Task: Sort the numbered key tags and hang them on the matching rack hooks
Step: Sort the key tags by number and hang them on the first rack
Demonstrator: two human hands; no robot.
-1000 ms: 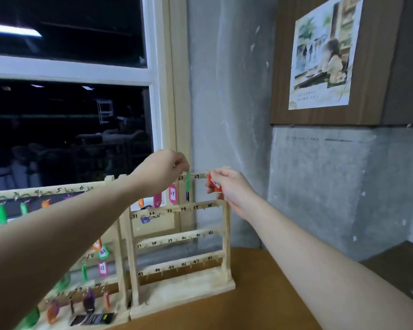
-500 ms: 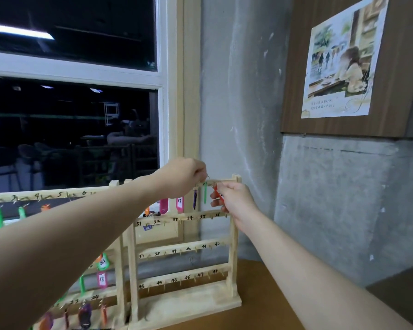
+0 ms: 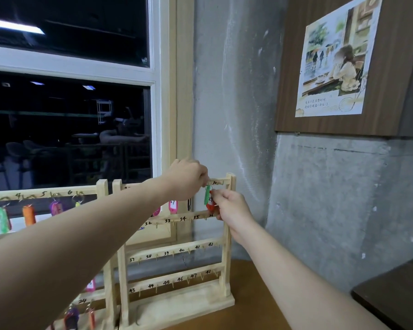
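Two wooden racks with numbered hooks stand side by side on the table. On the right rack (image 3: 226, 236), a green tag (image 3: 207, 196) hangs from the top rail just left of the number 30. My left hand (image 3: 187, 178) reaches over that rail and pinches a small ring right above the green tag. My right hand (image 3: 230, 209) pinches a red tag (image 3: 210, 206) marked 29, held just below and against the green one. A pink tag (image 3: 173, 206) hangs further left on the same rail; my left forearm hides the rest of that row.
The left rack (image 3: 102, 186) carries green (image 3: 3, 219), orange (image 3: 29, 214) and purple (image 3: 55, 207) tags, with more tags low down. The wooden table (image 3: 260, 306) meets a concrete wall corner. A dark lower surface (image 3: 396, 296) lies at the right, a window behind the racks.
The view has moved closer to the racks. My right hand dropped with the red tag from the top rail to below the green tag. My left hand shifted right along the rail.
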